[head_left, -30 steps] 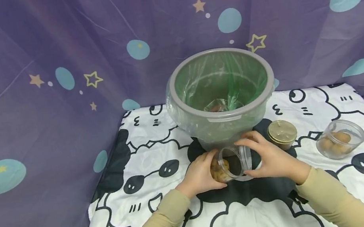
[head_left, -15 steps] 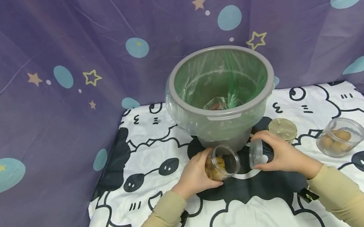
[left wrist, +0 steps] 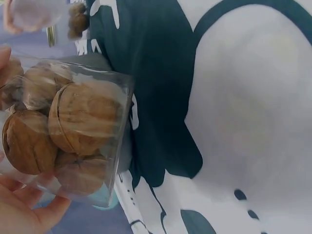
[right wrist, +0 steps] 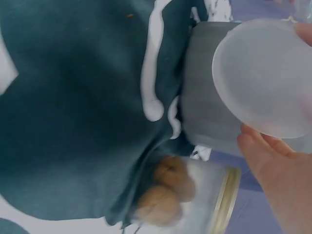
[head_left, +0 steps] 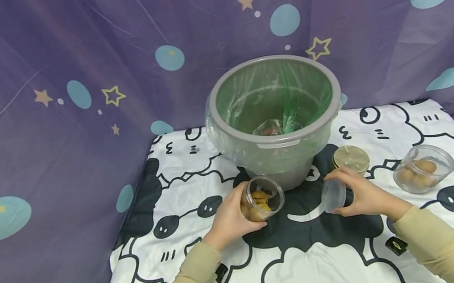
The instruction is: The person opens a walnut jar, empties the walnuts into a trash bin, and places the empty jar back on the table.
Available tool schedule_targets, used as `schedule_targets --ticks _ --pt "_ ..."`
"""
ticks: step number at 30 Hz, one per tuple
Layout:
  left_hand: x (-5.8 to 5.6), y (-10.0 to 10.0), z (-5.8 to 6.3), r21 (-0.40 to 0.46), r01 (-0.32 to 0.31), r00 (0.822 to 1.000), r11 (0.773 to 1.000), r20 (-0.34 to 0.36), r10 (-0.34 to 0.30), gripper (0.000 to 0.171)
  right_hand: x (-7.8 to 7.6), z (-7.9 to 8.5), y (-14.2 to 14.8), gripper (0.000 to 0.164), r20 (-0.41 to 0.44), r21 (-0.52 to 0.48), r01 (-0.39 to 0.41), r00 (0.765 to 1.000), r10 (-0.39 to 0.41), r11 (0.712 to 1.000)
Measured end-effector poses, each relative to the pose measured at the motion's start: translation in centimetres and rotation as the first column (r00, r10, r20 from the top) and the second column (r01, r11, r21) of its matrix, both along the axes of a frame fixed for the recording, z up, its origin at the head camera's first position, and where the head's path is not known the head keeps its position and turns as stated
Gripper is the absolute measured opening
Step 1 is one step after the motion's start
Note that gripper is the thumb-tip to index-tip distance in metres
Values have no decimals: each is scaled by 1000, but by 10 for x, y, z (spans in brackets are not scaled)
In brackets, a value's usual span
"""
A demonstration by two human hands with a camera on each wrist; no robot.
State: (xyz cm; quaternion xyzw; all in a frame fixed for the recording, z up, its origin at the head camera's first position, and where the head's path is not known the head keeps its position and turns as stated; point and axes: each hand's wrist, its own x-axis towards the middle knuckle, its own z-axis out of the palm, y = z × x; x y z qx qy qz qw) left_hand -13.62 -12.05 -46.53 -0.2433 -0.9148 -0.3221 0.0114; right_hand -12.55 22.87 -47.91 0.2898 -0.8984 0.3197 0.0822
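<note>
My left hand (head_left: pixel 230 218) grips a clear plastic jar (head_left: pixel 282 196), which is tilted with its uncovered mouth facing right. Several walnuts (left wrist: pixel 85 117) fill it in the left wrist view, and something yellowish shows through the mouth in the head view. Thumb and fingers of my right hand (head_left: pixel 364 196) pinch a translucent round lid (head_left: pixel 333 194) by its edge, apart from the jar. In the right wrist view the lid's flat face (right wrist: pixel 268 78) shows. Just behind the right hand stands a jar with a gold lid (head_left: pixel 350 159), holding walnuts (right wrist: pixel 160 204).
A grey bin (head_left: pixel 283 152) with a green translucent liner stands behind the hands, with some clear wrapping (head_left: pixel 272 127) inside. To the right lies a tilted, lidless clear jar (head_left: pixel 447 169) with walnuts. Black-and-white cloth covers the table (head_left: pixel 317 276); a purple curtain (head_left: pixel 205 10) hangs behind.
The lid has come away from the jar's mouth, and the right hand has drawn it to the right. The left hand has shifted left with the jar, whose mouth now tips upward more.
</note>
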Motion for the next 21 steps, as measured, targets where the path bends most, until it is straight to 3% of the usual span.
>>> schedule_targets --ticks 8,15,21 --pt "0 -15 2 59 -75 997 995 -3 76 96 2 -14 7 71 128 14 -29 991 27 999" --pt "4 -28 7 68 -184 983 981 15 184 102 3 -25 13 73 130 32 -28 991 23 999" --pt "5 -35 10 102 -217 976 971 32 215 105 6 -32 19 75 182 43 -23 983 15 999"
